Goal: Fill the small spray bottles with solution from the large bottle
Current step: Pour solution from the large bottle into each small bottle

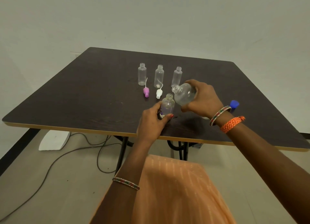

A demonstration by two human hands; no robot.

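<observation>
My right hand (pixel 203 100) grips the large clear bottle (pixel 183 93), tipped on its side with its open mouth pointing left, just above and to the right of a small open bottle (pixel 167 105). My left hand (pixel 151 123) holds that small bottle upright on the table near the front edge. Three more small clear bottles stand uncapped in a row behind: left (pixel 142 74), middle (pixel 158 76), right (pixel 177 76). A pink spray cap (pixel 146 91) and a white spray cap (pixel 159 93) lie on the table in front of them.
A blue cap (pixel 234 104) sits on the dark table (pixel 83 93) behind my right wrist. Cables (pixel 80 150) and a white object (pixel 53 140) lie on the floor under the table's left side. An orange garment (pixel 176 190) covers my lap.
</observation>
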